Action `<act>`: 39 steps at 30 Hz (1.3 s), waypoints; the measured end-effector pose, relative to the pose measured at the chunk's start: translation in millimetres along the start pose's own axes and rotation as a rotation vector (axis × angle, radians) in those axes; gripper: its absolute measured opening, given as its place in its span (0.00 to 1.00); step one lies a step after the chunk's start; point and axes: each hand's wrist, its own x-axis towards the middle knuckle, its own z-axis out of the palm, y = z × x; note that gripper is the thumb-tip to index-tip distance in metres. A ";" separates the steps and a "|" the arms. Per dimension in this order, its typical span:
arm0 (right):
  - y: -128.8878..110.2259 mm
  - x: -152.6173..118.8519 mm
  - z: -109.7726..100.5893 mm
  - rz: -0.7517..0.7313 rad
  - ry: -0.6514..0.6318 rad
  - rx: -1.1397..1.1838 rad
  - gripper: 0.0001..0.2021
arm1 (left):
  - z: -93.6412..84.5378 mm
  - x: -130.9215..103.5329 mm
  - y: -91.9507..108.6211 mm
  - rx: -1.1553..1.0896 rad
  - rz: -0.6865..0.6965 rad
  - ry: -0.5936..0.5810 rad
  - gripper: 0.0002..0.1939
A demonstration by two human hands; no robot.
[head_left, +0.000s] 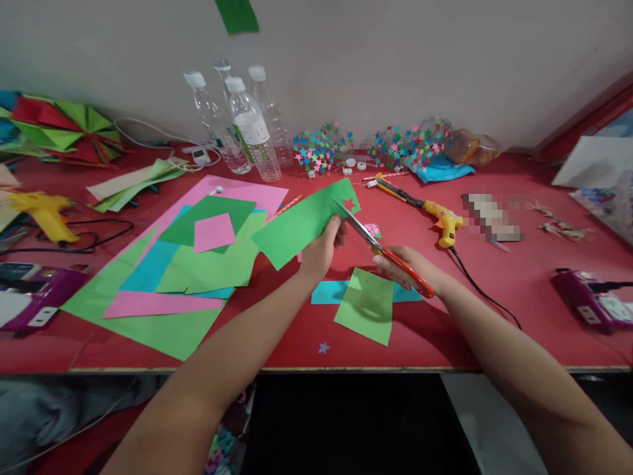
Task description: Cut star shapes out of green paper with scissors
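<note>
My left hand [324, 245] pinches the lower edge of a green paper strip [301, 224], tilted up over the red table. A star-shaped hole near the strip's right end shows red through it. My right hand [400, 265] is wrapped round the red handles of a pair of scissors [368, 236], whose blade tips lie at the strip beside the hole. Below my right hand a light green paper piece [366, 310] rests across a blue paper strip [326, 292]. A small pile of pink and green paper stars [372, 230] sits behind the scissors.
Stacked coloured sheets [198, 264] cover the table's left middle. Several plastic bottles [253, 125] stand by the wall, beside star-filled clear containers [324, 148]. Yellow glue guns [445, 221] lie on both sides, with trailing cords. A purple power strip [593, 300] sits at right.
</note>
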 end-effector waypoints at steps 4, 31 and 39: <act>-0.8 -0.4 -1.6 0.015 -0.003 -0.036 0.26 | -2.1 4.3 -5.6 -0.035 0.047 0.024 0.17; -0.7 0.9 3.5 0.047 0.015 0.021 0.26 | -4.3 4.3 13.2 -0.025 0.004 0.023 0.17; 4.8 2.6 2.8 0.025 0.018 -0.006 0.27 | -4.4 4.4 12.8 -0.034 -0.018 0.037 0.16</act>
